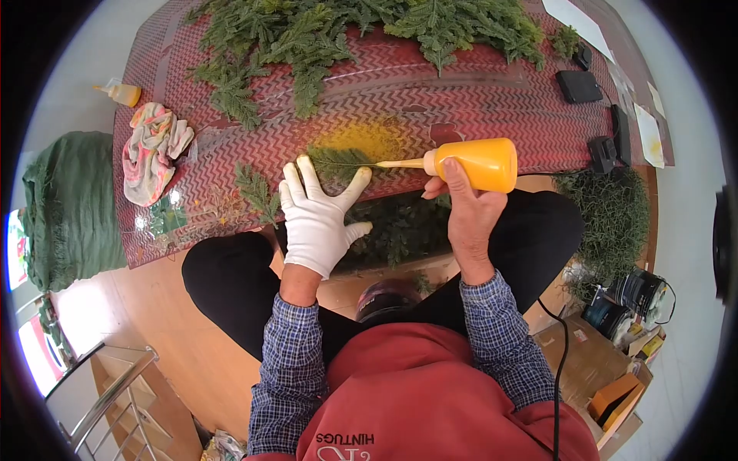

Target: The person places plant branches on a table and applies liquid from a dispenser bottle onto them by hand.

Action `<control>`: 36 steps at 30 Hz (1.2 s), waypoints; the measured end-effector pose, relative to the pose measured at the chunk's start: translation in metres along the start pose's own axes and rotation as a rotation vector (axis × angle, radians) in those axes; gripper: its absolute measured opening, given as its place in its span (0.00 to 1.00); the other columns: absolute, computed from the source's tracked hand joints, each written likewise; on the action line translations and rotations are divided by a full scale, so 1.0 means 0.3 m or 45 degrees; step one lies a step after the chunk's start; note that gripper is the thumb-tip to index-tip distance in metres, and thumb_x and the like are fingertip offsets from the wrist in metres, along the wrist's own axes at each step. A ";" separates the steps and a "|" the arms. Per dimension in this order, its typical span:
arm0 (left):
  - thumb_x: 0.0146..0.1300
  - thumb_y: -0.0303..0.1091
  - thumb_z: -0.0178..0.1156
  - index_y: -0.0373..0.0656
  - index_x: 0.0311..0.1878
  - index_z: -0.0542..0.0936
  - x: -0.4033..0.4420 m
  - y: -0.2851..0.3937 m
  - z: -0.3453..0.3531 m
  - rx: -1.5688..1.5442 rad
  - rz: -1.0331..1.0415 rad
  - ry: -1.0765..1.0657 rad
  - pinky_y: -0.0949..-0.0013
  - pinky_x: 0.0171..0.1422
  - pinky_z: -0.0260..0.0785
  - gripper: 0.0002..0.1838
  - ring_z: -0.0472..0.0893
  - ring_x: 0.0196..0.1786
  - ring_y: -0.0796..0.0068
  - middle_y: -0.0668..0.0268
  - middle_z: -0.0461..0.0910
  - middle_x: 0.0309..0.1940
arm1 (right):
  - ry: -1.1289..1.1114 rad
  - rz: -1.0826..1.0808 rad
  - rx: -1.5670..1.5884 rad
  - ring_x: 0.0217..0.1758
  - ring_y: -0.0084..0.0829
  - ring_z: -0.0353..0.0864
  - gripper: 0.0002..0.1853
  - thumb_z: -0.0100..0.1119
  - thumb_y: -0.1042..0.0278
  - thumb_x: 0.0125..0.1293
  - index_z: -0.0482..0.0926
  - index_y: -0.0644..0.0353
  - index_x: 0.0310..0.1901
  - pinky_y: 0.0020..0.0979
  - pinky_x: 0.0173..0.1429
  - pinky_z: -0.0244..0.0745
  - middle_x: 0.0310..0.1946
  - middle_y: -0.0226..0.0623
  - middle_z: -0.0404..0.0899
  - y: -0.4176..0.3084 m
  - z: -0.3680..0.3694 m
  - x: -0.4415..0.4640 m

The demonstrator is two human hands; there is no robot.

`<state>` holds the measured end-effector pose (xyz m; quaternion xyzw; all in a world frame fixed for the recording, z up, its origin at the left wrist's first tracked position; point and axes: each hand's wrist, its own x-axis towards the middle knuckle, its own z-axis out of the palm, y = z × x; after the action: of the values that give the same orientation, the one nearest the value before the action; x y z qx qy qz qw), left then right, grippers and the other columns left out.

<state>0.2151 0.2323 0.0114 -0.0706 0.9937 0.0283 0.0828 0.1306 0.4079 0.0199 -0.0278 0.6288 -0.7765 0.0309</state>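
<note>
right hand (470,207) wrapped round bottle (484,164), nozzle (401,164) pointing left at right end of sprig (340,160), both lying sideways; left hand (319,223) on sprig, fingers spread wide.

Reads "HINTUGS" in dark capitals (344,439) across the red garment (415,369) at six o'clock, standing upside down to the camera. Shows just below, at the lower edge, a larger pale emblem (338,453), perhaps including an R, also inverted and partly cut off, hence not fully legible. Too small and blurred to decipher at four o'clock: any print on the yellow box (654,346) or the nearby tub (644,292). Likewise illegible at nine o'clock, on the bright panel (17,250).
</note>
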 end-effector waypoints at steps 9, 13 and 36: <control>0.49 0.59 0.68 0.75 0.71 0.63 -0.004 -0.001 0.001 0.004 0.006 0.019 0.38 0.72 0.48 0.43 0.51 0.71 0.27 0.29 0.50 0.69 | 0.031 0.001 0.039 0.27 0.27 0.81 0.10 0.58 0.71 0.69 0.78 0.72 0.44 0.28 0.29 0.81 0.33 0.42 0.82 -0.038 -0.023 0.010; 0.49 0.58 0.68 0.76 0.70 0.64 -0.004 0.005 -0.002 0.006 -0.001 0.020 0.38 0.72 0.48 0.41 0.51 0.71 0.27 0.30 0.50 0.69 | -0.009 0.066 0.160 0.26 0.26 0.81 0.10 0.59 0.71 0.68 0.77 0.71 0.43 0.27 0.30 0.82 0.32 0.40 0.82 -0.006 0.063 0.013; 0.51 0.57 0.68 0.75 0.71 0.63 -0.001 0.006 -0.009 0.030 0.009 -0.011 0.39 0.72 0.48 0.42 0.51 0.71 0.27 0.29 0.50 0.69 | 0.059 -0.002 0.018 0.26 0.26 0.81 0.12 0.58 0.70 0.69 0.78 0.73 0.43 0.27 0.30 0.81 0.33 0.41 0.82 -0.042 -0.047 0.016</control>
<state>0.2147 0.2340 0.0142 -0.0660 0.9938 0.0173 0.0877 0.1245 0.4237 0.0292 -0.0099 0.6239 -0.7813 0.0159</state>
